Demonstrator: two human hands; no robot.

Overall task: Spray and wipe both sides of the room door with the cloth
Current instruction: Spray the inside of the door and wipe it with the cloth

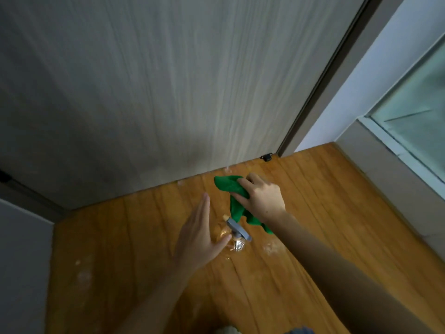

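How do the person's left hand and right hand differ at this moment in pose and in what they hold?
The left hand is flat with straight fingers and grips nothing; the right hand has its fingers curled round the green cloth. The left hand is beside the spray bottle standing on the floor; the right hand is nearer the door. Both reach forward, low over the wooden floor.

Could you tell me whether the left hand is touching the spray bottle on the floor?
Cannot tell. In the head view the open left hand sits beside the spray bottle, its thumb overlapping the clear body, but neither contact nor a gap shows plainly.
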